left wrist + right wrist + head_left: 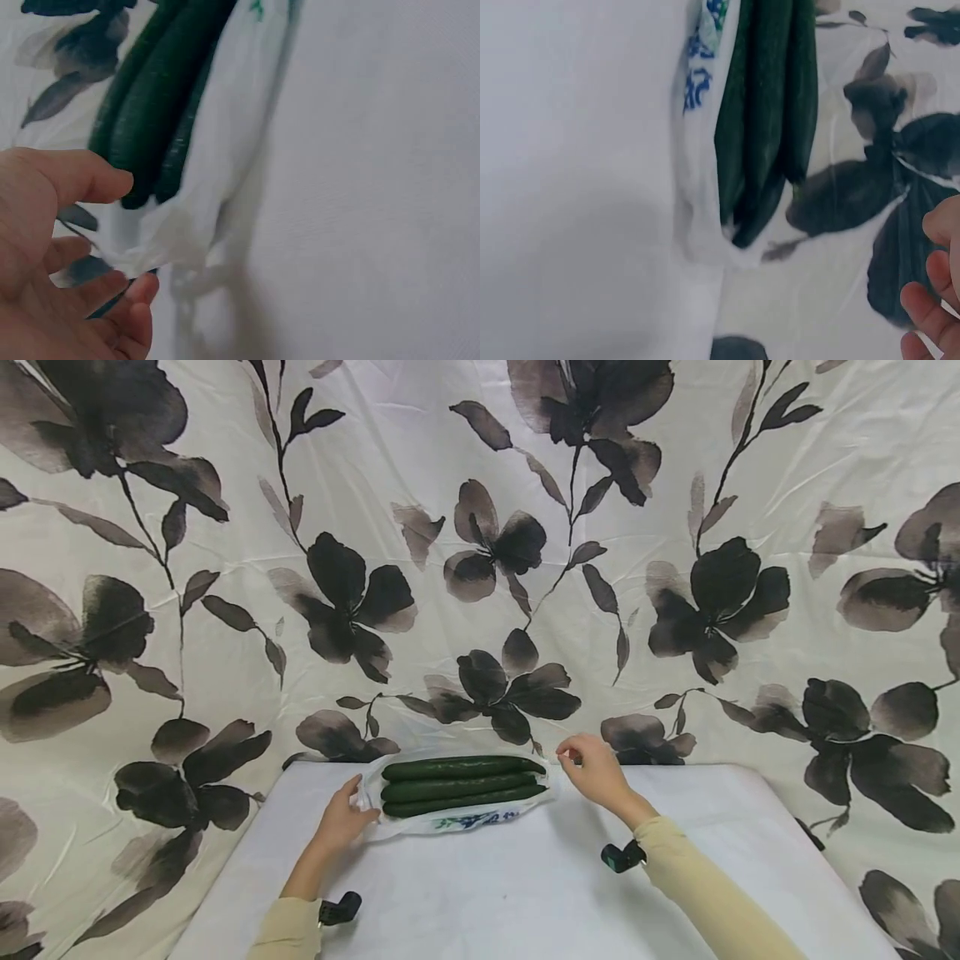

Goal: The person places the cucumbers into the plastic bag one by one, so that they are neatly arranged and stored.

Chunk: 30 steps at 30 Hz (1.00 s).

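Several dark green cucumbers (461, 789) lie side by side on a white plastic bag (442, 823) with blue and green print, its thin film around them. At the bag's left end is my left hand (341, 817); its thumb and fingers are spread apart. In the left wrist view the thumb of the left hand (56, 247) overlaps the cucumber ends, and the fingers curve loosely beside the crumpled film. My right hand (596, 770) hovers just past the bag's right end, fingers loosely bent and holding nothing visible. Only its fingertips (934, 225) show in the right wrist view.
Beneath the bag is a table with a white cover (495, 893). Behind it hangs a pale cloth (420, 635) printed with dark flowers, meeting the table's far edge close behind the cucumbers. Each wrist carries a small black camera (624, 857).
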Motion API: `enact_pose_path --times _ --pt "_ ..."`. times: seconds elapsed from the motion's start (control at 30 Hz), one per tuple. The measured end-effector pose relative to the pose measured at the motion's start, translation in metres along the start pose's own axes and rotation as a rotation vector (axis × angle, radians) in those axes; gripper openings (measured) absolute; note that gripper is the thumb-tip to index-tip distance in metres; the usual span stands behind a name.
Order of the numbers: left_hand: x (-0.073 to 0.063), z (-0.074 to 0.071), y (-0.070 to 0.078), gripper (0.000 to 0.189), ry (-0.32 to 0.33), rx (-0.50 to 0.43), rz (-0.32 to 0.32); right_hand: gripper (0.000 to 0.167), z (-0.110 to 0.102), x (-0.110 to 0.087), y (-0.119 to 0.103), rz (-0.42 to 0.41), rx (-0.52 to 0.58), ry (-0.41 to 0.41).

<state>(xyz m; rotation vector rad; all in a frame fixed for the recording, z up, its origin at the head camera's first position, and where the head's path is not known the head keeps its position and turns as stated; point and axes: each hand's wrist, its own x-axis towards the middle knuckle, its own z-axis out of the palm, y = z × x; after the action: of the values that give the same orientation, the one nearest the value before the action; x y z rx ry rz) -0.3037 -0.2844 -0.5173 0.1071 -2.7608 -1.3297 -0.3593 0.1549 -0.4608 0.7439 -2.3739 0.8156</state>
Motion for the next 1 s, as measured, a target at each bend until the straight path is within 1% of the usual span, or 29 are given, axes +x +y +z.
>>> enact_pose_path --times 0.1,0.2,0.27,0.37,0.5,0.6,0.7,0.8,0.9,1.0 --pt "-0.001 -0.012 0.009 0.074 0.014 0.017 0.032 0.008 -0.019 -0.005 0.009 0.029 -0.026 -0.004" --pt "-0.002 -0.026 0.016 0.073 0.039 0.072 0.065 0.007 -0.04 -0.008 0.017 0.07 -0.048 -0.037" --pt "-0.003 -0.037 0.019 0.073 0.058 0.125 0.084 0.012 -0.056 -0.009 0.022 0.094 -0.062 -0.067" --pt "-0.007 -0.053 0.019 0.073 0.1 0.235 0.125 0.025 -0.08 -0.012 0.025 0.124 -0.091 -0.104" --pt "-0.018 -0.071 0.013 0.072 0.152 0.386 0.154 0.034 -0.111 -0.018 0.021 0.136 -0.139 -0.147" --pt "-0.027 -0.082 0.008 0.071 0.182 0.468 0.165 0.04 -0.129 -0.025 0.017 0.13 -0.181 -0.184" --pt "-0.033 -0.093 0.004 0.07 0.22 0.522 0.182 0.047 -0.143 -0.03 0.015 0.135 -0.235 -0.227" --pt "-0.035 -0.102 0.001 0.072 0.261 0.567 0.199 0.053 -0.152 -0.032 0.017 0.135 -0.301 -0.261" --pt "-0.035 -0.11 -0.001 0.076 0.305 0.606 0.223 0.06 -0.157 -0.033 0.021 0.152 -0.355 -0.288" --pt "-0.034 -0.116 -0.003 0.078 0.341 0.638 0.257 0.069 -0.161 -0.038 0.03 0.189 -0.397 -0.308"
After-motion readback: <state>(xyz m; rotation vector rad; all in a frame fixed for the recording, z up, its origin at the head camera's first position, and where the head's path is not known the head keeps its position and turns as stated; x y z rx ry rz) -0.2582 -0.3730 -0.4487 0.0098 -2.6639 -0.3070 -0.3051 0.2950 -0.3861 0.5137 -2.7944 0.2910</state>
